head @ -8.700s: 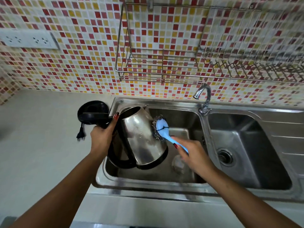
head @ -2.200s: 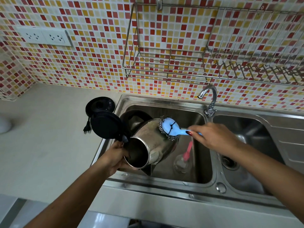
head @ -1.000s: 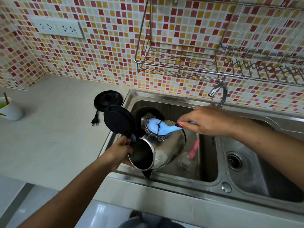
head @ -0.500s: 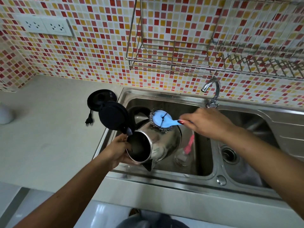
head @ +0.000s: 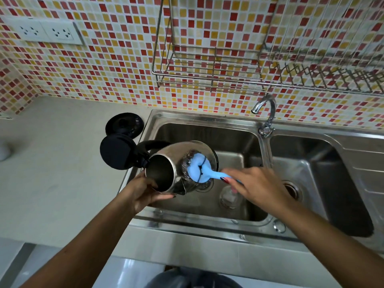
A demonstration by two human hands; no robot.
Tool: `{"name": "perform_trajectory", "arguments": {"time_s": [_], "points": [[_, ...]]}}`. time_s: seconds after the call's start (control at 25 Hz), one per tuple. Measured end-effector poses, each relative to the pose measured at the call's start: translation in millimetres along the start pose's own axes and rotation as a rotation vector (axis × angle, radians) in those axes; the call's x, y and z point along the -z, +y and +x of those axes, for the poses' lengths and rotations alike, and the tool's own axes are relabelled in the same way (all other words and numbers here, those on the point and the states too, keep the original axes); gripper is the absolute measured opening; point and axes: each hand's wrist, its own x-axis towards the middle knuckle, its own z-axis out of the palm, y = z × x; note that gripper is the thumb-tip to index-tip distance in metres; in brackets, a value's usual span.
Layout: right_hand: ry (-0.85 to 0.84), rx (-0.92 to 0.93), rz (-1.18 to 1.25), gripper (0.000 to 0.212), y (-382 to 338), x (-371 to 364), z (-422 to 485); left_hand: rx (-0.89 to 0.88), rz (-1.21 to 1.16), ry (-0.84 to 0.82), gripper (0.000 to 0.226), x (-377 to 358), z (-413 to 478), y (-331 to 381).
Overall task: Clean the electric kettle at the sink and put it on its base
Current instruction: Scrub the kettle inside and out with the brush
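A steel electric kettle (head: 176, 156) lies tipped on its side over the left sink basin (head: 232, 140), mouth toward me, black lid (head: 116, 151) hanging open. My left hand (head: 143, 192) grips it at the rim from below. My right hand (head: 257, 183) holds a blue-handled scrubber (head: 199, 169) whose wire-wool head presses on the kettle's side. The round black kettle base (head: 124, 124) sits on the counter just left of the sink.
A tap (head: 266, 109) stands between the two basins, with the right basin (head: 332, 183) and its drain beyond. A clear glass (head: 228, 197) lies in the left basin. Wire racks (head: 207, 69) hang on the tiled wall. A wall socket (head: 43, 31) is top left.
The scrubber has slid from the top of the kettle down onto its near side. The kettle has turned slightly in my left hand.
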Motion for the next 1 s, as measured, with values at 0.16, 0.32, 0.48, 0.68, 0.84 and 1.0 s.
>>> {"name": "perform_trajectory", "arguments": {"time_s": [0.16,0.32,0.48,0.68,0.84,1.0], "points": [[0.098,-0.189,0.029,0.023,16.5,-8.3,4.3,0.031,-0.009,-0.009,0.061,-3.3,1.9,4.2],[0.062,-0.214,0.155,0.035,-0.5,-27.1,-8.5,0.059,-0.007,-0.007,0.059,-6.5,6.2,6.2],[0.064,-0.426,0.209,0.025,20.4,-38.8,-3.7,0.085,-0.016,0.002,0.050,-6.1,12.0,8.0],[0.049,-0.397,0.321,0.028,-0.3,-55.6,-4.8,0.154,-0.096,0.010,0.045,-7.3,32.0,7.6],[-0.118,-0.626,0.380,0.025,26.4,-88.5,-1.7,0.187,-0.103,0.059,0.040,-17.2,53.7,1.2],[-0.167,-0.736,0.582,0.021,17.6,-119.8,14.0,0.245,-0.117,0.189,0.028,-35.7,73.0,-12.6]]}}
